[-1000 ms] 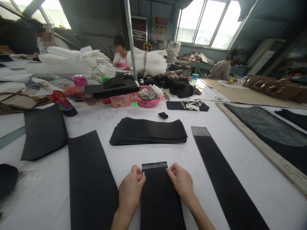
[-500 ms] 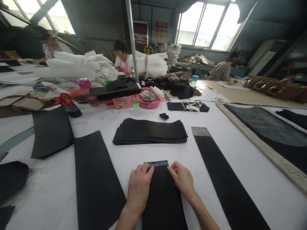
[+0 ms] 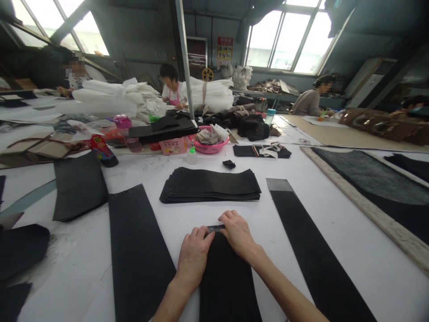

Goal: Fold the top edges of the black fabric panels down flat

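A long black strip of sheet material (image 3: 227, 281) lies lengthwise in front of me, its near part running out of view. Across its far end is a narrow shiny grey band (image 3: 214, 228). My left hand (image 3: 195, 254) is closed at the left corner of that end, thumb on top of the strip. At the right part of the same end, my right hand (image 3: 237, 233) has its fingers bent over the far edge and the thumb on the near side, hiding part of the band. Just beyond lies a stack of black panels (image 3: 211, 184).
A wide black panel (image 3: 137, 259) lies to the left, and a long strip with a grey end (image 3: 311, 246) to the right. Farther back stand a small green-capped bottle (image 3: 192, 155), a pink basket (image 3: 211, 147) and a metal pole (image 3: 186, 58). Several people sit around the tables.
My right hand has moved left and inward from the strip's right corner onto its far end, covering part of the grey band. My left hand stays at the left corner.
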Available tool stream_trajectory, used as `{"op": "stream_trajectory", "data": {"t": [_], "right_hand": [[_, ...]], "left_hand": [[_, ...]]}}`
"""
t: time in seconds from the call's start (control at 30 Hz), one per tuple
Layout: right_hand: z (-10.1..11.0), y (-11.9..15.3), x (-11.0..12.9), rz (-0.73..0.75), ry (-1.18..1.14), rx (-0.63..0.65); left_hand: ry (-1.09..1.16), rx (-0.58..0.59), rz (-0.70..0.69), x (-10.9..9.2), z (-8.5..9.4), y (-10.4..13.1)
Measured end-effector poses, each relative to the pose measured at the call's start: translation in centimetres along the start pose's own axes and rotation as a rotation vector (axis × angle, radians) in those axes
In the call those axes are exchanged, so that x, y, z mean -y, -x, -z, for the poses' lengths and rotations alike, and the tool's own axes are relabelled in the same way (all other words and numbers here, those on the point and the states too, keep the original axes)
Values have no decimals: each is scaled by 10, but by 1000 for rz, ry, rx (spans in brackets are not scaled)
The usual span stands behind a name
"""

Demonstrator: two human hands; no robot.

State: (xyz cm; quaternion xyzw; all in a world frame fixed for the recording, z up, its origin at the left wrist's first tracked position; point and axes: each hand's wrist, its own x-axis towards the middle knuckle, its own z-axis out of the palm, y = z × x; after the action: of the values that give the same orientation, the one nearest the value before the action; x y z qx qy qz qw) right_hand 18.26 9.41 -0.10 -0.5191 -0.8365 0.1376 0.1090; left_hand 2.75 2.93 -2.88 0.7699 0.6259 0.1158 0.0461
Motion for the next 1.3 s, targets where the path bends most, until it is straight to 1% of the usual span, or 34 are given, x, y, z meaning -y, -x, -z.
{"op": "stream_trajectory", "data": {"t": [0.17,0.3,0.47,0.67,0.8,0.97,1.17,1.3], "right_hand": [[-4,-13,-8,52,97,79],[0,-15,-6,81,130,123],[1,-14,-2,98,140,133],[-3,-10,-4,113,111,96],[-4,-8,-8,143,77,66],[-9,-5,-18,206,28,23],[-24,-3,-31,285,4,-43],[-27,0,-38,372,3,-60]], "left_hand": [[106,15,-28,9,1,-7],[142,-4,-50,13,-1,-12],[155,-10,-68,16,-2,-13],[167,-3,-97,23,1,-11],[139,-3,-113,23,-2,-10],[-19,24,-78,16,-4,-14],[-36,37,-113,15,0,-17],[-54,23,-141,14,2,-13]]}}
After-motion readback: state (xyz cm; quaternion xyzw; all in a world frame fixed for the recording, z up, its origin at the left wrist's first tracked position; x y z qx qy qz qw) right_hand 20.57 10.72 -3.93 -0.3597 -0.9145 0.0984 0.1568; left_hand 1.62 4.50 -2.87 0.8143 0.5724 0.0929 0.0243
